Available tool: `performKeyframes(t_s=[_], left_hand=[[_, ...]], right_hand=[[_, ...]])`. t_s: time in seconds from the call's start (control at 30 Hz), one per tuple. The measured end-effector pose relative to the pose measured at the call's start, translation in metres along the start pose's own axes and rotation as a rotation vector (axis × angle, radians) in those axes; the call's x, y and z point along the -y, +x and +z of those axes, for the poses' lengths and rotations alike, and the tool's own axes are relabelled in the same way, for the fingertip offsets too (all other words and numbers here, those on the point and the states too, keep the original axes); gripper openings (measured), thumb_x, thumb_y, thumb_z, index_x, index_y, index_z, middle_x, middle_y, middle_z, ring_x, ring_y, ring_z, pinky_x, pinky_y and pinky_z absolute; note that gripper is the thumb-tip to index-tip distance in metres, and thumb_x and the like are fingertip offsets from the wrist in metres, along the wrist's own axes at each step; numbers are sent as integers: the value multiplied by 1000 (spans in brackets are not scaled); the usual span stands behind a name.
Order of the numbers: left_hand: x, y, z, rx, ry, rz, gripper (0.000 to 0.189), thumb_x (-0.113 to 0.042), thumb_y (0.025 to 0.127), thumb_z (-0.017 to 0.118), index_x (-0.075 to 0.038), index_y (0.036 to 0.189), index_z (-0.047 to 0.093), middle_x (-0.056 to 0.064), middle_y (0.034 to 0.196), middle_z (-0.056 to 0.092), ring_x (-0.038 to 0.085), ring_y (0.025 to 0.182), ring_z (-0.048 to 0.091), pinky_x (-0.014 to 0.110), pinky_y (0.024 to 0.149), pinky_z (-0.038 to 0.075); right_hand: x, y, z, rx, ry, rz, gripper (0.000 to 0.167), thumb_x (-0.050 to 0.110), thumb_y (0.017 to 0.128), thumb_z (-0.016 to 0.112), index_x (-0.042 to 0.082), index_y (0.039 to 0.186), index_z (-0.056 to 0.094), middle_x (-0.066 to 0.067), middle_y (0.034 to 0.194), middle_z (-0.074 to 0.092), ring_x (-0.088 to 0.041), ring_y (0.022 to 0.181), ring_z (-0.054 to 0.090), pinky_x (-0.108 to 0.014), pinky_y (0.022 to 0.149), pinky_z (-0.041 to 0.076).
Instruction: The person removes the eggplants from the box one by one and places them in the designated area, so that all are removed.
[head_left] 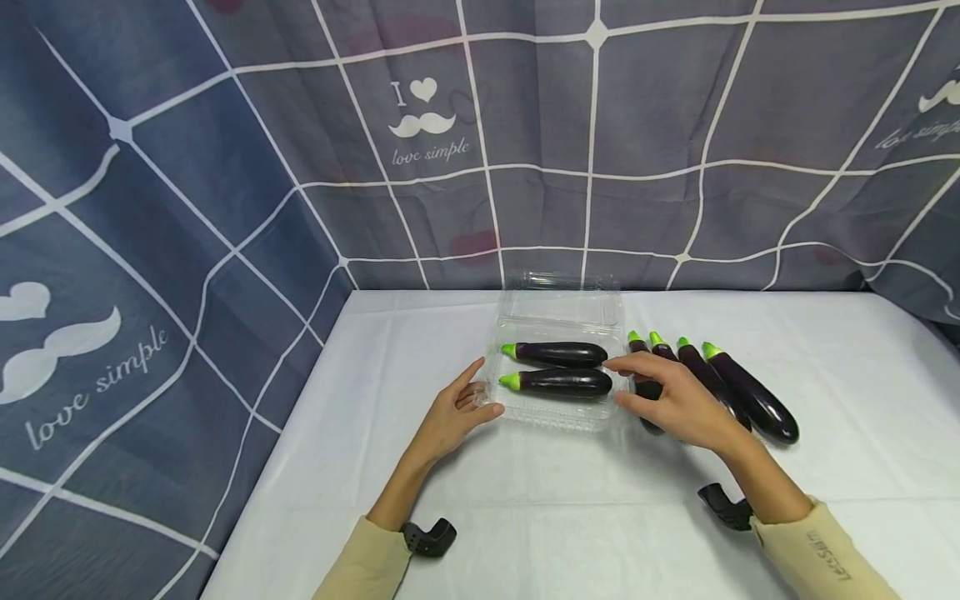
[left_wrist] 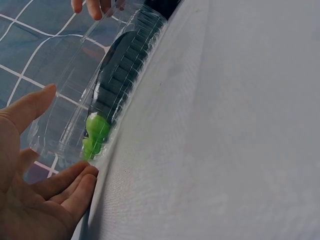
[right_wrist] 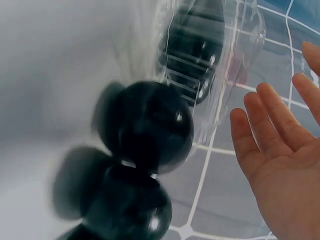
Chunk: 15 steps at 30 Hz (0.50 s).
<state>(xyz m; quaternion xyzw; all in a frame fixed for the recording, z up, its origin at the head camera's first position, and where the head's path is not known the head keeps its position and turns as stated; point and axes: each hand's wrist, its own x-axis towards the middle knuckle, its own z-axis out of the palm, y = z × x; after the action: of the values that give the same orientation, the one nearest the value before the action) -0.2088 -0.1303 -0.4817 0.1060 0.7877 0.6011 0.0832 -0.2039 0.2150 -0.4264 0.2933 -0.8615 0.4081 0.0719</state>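
1. Clear plastic container [head_left: 551,414]: the left hand [head_left: 450,414] has relaxed fingers, parted from the thumb, at its nine-o'clock edge.
2. Right hand [head_left: 678,402] has its fingers spread, holding nothing, at the container's three o'clock, partly hiding four loose eggplants [head_left: 753,396], stems towards eleven.
3. Two eggplants [head_left: 566,383] lie inside, long axes nine-to-three, stems at nine.
4. One open lid [head_left: 562,306] stretches to twelve; white tabletop [head_left: 525,517] below, grey gridded cloth [head_left: 652,100] beyond.

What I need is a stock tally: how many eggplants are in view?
6. Two eggplants lie one behind the other in the clear container; four more lie side by side to its right on the white table, some partly behind the right hand, which could hide another.
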Motion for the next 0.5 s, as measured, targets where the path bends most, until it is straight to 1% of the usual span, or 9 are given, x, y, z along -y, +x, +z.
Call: performKeyframes(t_s=[0.03,0.1,0.17,0.23,0.27,0.3,0.37,0.5], left_hand=[[-1,0,0,3,3,-5,83,-23,88,77,-20,157,31,22,144,46,33,136,41,45,111,34],[-12,-3,0,12,6,-11,82,-20,89,76,-16,157,30,25,144,45,35,136,40,45,111,34],[-23,-7,-1,26,3,-17,82,-17,90,75,-13,157,29,27,145,43,36,137,39,46,112,34],[-34,-10,-1,39,9,-29,82,-14,90,74,-10,157,27,29,144,43,37,137,39,46,112,33],[-38,-12,-1,43,10,-25,82,-15,90,74,-9,157,27,29,144,43,37,136,39,46,112,34],[-38,-12,-1,45,11,-26,82,-15,90,74,-9,157,27,29,143,44,37,136,39,46,112,34],[-37,-12,-2,48,15,-27,82,-15,90,74,-8,157,26,29,143,45,37,136,39,46,112,33],[-38,-12,-2,46,21,-26,81,-15,90,74,-8,157,27,29,143,45,38,136,39,46,111,34]], right_hand=[[1,1,2,6,2,-6,39,8,88,75,11,126,67,-2,119,66,-23,105,62,-31,88,51],[2,5,5,16,12,-9,39,9,88,75,12,126,67,-2,119,66,-25,106,62,-39,89,51],[3,7,7,28,31,8,39,12,89,75,13,127,67,-2,121,65,-26,111,60,-46,91,50],[5,11,10,40,36,33,38,16,90,75,14,127,67,-3,125,63,-27,117,57,-51,94,47],[5,12,12,46,42,44,38,18,90,75,14,127,66,-4,127,62,-27,119,56,-53,95,46],[6,14,13,54,48,53,38,19,90,75,15,127,66,-3,128,61,-28,121,54,-54,96,45],[7,19,17,63,47,57,37,20,90,75,15,126,67,-3,129,60,-26,122,53,-52,97,44],[8,29,22,79,45,18,35,18,89,75,12,123,68,-1,126,60,-23,119,55,-49,96,45]])
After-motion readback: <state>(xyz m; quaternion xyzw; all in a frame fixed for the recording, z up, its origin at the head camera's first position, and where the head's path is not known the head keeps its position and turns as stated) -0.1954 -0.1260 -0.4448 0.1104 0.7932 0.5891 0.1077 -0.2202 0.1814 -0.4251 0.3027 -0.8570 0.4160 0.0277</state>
